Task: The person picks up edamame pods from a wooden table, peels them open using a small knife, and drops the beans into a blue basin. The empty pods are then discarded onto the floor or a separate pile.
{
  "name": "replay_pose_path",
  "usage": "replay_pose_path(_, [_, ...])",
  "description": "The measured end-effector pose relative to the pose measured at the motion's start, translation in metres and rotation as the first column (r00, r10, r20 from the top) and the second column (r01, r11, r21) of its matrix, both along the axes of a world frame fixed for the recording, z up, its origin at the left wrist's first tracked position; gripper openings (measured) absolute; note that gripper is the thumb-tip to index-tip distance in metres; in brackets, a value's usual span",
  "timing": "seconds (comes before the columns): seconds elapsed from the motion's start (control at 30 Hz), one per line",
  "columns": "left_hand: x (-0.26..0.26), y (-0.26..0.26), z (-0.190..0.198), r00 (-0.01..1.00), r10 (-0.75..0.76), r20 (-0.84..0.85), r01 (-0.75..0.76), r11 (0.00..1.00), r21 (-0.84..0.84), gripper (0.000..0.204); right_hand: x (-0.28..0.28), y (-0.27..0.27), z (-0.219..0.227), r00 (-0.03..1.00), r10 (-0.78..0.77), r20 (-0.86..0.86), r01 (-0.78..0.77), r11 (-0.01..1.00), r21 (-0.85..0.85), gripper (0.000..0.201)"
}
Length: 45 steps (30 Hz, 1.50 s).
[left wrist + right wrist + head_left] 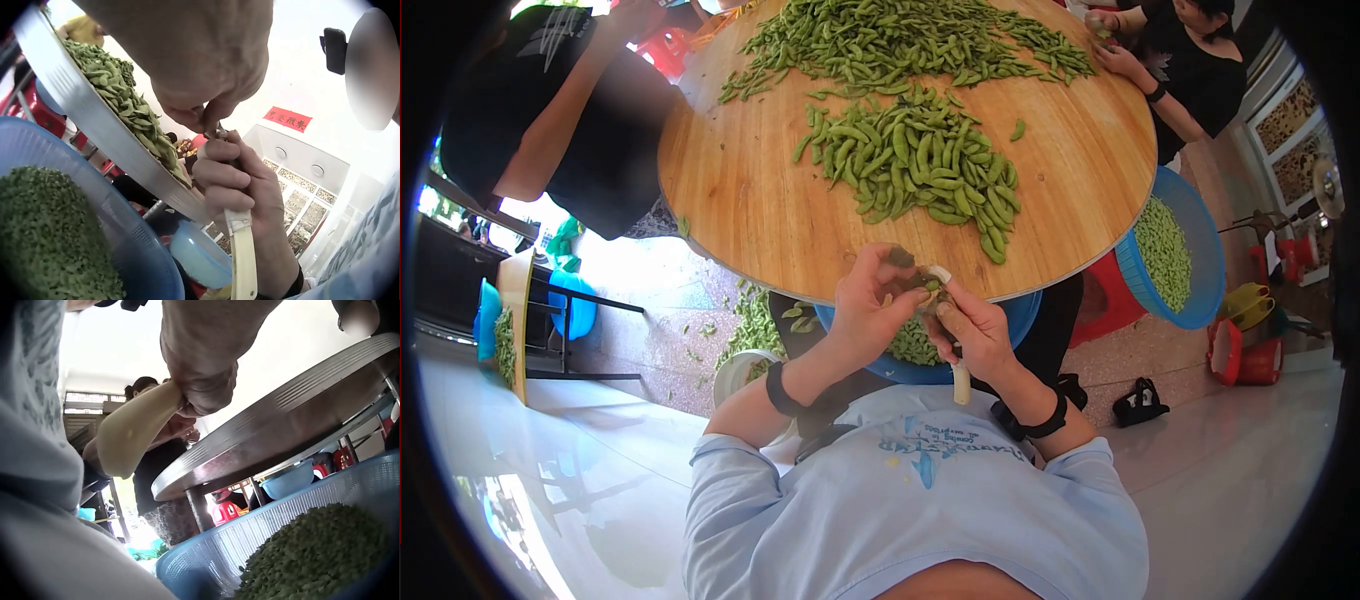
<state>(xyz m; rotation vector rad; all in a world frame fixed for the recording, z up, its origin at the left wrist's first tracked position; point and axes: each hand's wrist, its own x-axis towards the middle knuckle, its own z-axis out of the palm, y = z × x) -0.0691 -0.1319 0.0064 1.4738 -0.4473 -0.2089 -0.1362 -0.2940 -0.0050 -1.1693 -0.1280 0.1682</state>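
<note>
At the round wooden table's point(740, 190) near edge, my two hands meet over a blue basket point(1030, 318) of shelled green beans point(913, 343). My left hand point(865, 310) pinches a small green pod point(932, 285) between thumb and fingers. Curled round a tool with a cream handle point(961, 385), my right hand point(980, 335) touches the left fingertips. In the left wrist view the cream handle point(244, 259) sticks out below the right fist point(234, 178); the tool's working end is mostly hidden. In the right wrist view the handle point(134, 434) juts from the hand point(203, 359).
A small heap of green pods point(920, 165) lies just beyond my hands, with a larger pile point(900, 40) behind it. People sit at left point(530, 110) and right point(1200, 70). Another blue basket point(1206, 255) of beans stands at the right; a white bucket point(730, 378) is at the left.
</note>
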Motion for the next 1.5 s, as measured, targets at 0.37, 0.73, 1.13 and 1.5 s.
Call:
replay_pose_path(0.37, [0.016, 0.008, 0.002, 0.903, -0.210, -0.376, 0.130, 0.965, -0.226, 0.045, 0.002, -0.013, -0.007, 0.993, 0.005, 0.115, 0.006, 0.995, -0.100, 0.037])
replay_pose_path(0.73, [-0.005, -0.016, -0.005, 0.985, -0.089, -0.146, 0.079, 0.994, -0.075, 0.026, 0.004, -0.007, -0.020, 0.802, -0.214, 0.557, 0.512, 0.726, -0.459, 0.035])
replay_pose_path(1.13, [0.025, 0.019, 0.061, 0.700, -0.534, 0.474, 0.007, 0.669, 0.743, 0.019, -0.010, -0.030, -0.015, 0.861, -0.041, 0.508, 0.362, 0.750, -0.553, 0.027])
replay_pose_path(1.5, [0.069, -0.091, 0.010, 0.378, -0.587, 0.715, -0.107, 0.740, 0.664, 0.015, -0.027, -0.054, -0.016, 0.953, -0.271, 0.135, 0.301, 0.898, -0.321, 0.033])
